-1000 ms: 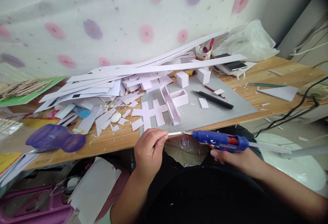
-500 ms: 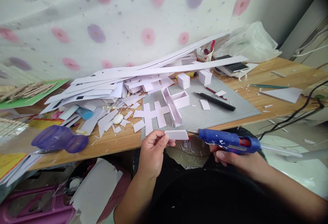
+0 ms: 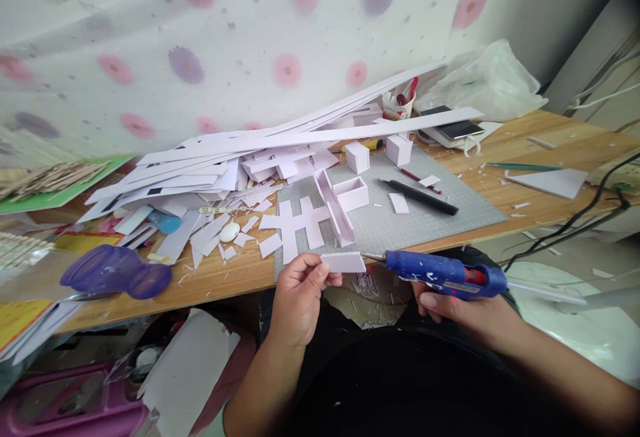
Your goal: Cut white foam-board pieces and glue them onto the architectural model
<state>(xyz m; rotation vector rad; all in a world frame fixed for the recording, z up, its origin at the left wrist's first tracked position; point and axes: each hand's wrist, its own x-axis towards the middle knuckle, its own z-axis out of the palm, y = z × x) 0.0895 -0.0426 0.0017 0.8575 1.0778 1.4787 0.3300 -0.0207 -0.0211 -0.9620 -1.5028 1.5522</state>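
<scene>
My left hand [image 3: 301, 294] pinches a small white foam board strip [image 3: 344, 263] by its left end, just in front of the table's edge. In my right hand [image 3: 450, 308] is a blue glue gun [image 3: 435, 272], its metal nozzle pointing left at the strip's right end. Nozzle and strip look to be touching or nearly so. A clear glue stick [image 3: 547, 290] sticks out of the gun's back. Beyond the hands, a long white channel piece [image 3: 336, 214] lies on the grey cutting mat [image 3: 425, 227], with a small open box [image 3: 352, 193] against its right side.
Two white blocks [image 3: 357, 158] and a black pen-like tool [image 3: 421, 197] lie on the mat. White cross-shaped cutouts [image 3: 295, 220] and scraps spread leftward. Long white strips [image 3: 310, 136] are piled behind. A purple container [image 3: 117, 272] stands left; black cables [image 3: 575, 227] hang right.
Both hands hold nearly the same pose. The glue gun's nozzle stays at the strip's right end, and the whole view has shifted very slightly.
</scene>
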